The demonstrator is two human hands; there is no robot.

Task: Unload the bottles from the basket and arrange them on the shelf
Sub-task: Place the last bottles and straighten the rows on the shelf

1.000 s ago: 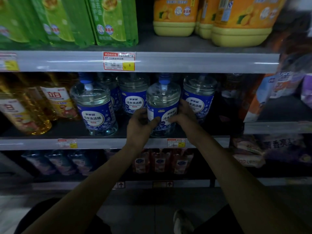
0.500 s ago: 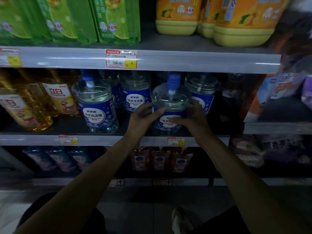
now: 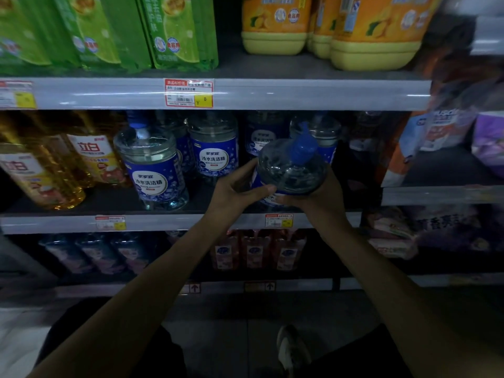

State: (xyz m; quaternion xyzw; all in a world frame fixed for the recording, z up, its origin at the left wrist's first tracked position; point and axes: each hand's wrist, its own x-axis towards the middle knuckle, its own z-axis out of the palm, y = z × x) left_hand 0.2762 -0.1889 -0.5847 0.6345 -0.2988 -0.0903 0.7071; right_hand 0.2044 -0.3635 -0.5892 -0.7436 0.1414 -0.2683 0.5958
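Clear plastic with a blue cap and a blue label, the bottle [image 3: 291, 170] was clasped between both hands just above the front lip of the middle shelf [image 3: 191, 223]. It was tilted so that its cap leaned toward the camera. The left hand [image 3: 237, 192] gripped its left side, with the fingers [image 3: 241, 171] curled round the back and the thumb laid across the label. The right hand [image 3: 319, 197] cupped the right side and base from below, its fingers mostly hidden behind the bottle. Two hands seemed apt for so squat and wide a body, which one palm would hardly span. The matching bottles [image 3: 155, 170] stood upright on that shelf with their labels facing out, probably so that shoppers could read them. The held one would likely need righting and turning the same way before being set down among them. Yellow bottles [image 3: 41, 173] stood to the left as a separate block. The basket was out of view.
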